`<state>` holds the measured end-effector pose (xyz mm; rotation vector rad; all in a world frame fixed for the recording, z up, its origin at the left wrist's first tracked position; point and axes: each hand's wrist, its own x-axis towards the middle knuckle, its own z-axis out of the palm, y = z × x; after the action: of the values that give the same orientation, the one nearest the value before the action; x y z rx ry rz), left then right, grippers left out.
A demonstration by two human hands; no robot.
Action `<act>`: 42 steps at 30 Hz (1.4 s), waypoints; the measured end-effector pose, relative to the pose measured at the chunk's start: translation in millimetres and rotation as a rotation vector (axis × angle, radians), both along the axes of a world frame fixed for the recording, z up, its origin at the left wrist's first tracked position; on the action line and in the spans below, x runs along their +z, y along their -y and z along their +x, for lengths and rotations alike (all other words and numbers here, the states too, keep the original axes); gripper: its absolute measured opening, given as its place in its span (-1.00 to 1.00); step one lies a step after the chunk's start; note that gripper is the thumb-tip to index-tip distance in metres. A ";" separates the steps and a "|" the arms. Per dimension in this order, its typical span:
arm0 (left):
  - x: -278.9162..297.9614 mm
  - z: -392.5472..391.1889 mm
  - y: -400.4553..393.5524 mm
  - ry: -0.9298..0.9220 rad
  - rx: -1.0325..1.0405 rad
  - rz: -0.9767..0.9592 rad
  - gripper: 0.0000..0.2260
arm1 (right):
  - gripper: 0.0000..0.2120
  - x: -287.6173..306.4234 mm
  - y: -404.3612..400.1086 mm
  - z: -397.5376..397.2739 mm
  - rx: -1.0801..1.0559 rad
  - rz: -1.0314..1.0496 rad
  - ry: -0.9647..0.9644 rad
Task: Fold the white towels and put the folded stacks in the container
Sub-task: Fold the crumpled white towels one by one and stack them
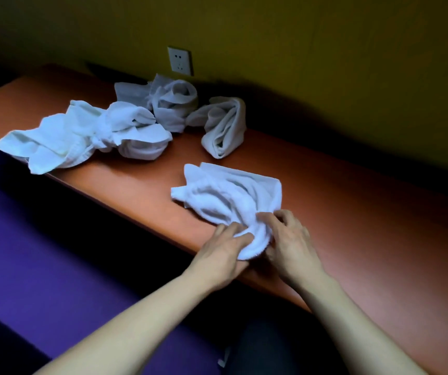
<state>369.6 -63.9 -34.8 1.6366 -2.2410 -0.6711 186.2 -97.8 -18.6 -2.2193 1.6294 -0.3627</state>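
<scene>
Both your hands, the left hand (224, 255) and the right hand (289, 247), pinch the near end of one crumpled white towel (231, 197) on the orange table (352, 212), with the unfolded towels (125, 123) lying toward 11 o'clock.

White towels (228, 196), orange-brown table (352, 212), olive wall (325, 50)
</scene>
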 end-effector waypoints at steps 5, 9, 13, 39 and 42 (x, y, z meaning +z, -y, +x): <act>21.0 -40.3 1.3 0.033 0.050 -0.168 -0.62 | -0.73 18.8 -5.2 -51.3 -0.101 -0.228 -0.176; 55.6 -40.7 26.9 0.063 -0.120 -0.222 -0.58 | -0.73 52.2 -4.8 -87.4 -0.089 -0.342 -0.126; 109.9 -48.6 33.2 -0.132 -0.066 -0.152 -0.76 | -0.89 105.9 -12.1 -113.7 -0.165 -0.244 0.111; 305.9 -192.5 -19.8 -0.513 -0.149 -0.101 -0.90 | -0.54 193.3 -110.3 -179.5 -0.211 -0.196 0.676; 313.4 -188.4 -23.1 -0.466 -0.224 -0.030 -0.82 | -0.85 190.3 -105.7 -182.5 -0.302 -0.334 0.631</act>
<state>181.2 -40.8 278.6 1.0798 -2.0823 -0.9556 3.7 7.9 171.7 -1.7708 1.6036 -1.3464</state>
